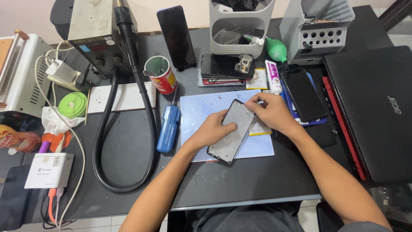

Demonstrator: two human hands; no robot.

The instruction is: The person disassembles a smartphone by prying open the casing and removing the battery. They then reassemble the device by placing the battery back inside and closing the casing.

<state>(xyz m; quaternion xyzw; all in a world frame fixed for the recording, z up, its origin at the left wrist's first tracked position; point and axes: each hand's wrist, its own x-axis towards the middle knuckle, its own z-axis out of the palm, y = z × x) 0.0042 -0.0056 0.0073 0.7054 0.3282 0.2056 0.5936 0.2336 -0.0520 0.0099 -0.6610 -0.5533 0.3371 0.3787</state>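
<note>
A black phone frame with a grey inner face lies tilted on a pale blue work mat. My left hand rests on its left edge with the thumb pressed on the grey surface. My right hand pinches the frame's top right corner with its fingertips. A flat pale battery with a yellow edge lies on the mat beside the frame, partly under my right hand.
A blue tool lies left of the mat, a thick black hose loops beyond it. A red cup, stacked phones, a white tube, a dark phone and a closed black laptop surround the mat.
</note>
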